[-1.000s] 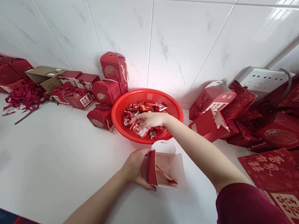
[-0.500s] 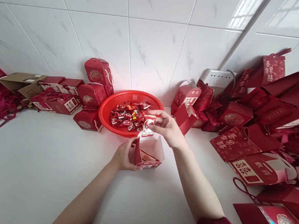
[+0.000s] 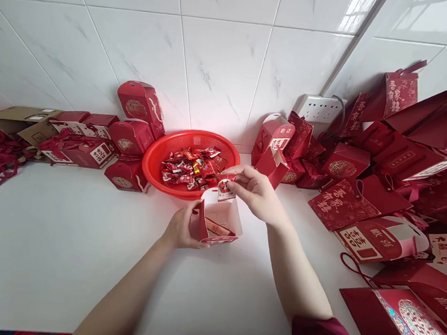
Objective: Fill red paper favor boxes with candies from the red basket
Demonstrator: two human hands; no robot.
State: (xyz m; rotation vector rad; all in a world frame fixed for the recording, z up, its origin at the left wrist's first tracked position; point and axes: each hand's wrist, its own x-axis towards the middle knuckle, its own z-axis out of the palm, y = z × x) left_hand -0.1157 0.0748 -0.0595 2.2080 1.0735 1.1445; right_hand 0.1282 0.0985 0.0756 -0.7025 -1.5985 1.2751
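My left hand (image 3: 183,227) grips the left side of a small red gift box (image 3: 235,218), which stands open on the white table with its pale inside showing. A flat, cream and reddish piece (image 3: 217,228) lies in the box. Between thumb and fingers, my right hand (image 3: 255,193) pinches a wrapped candy (image 3: 225,187), red and white, just above the box's far edge. Right behind the box sits a red plastic basket (image 3: 152,158) with several wrapped candies (image 3: 192,166) in it.
Closed red boxes (image 3: 128,144) are stacked left of the basket. Farther left are a tan box (image 3: 28,116) and dark red ribbons (image 3: 0,155). On the right are piled many red gift bags (image 3: 350,203) and boxes. A white power strip (image 3: 321,108) leans against the tiled wall (image 3: 224,64).
My right hand has tilted the candy slightly and keeps it over the box's far edge. The view has shifted a little, so the table's near edge now shows.
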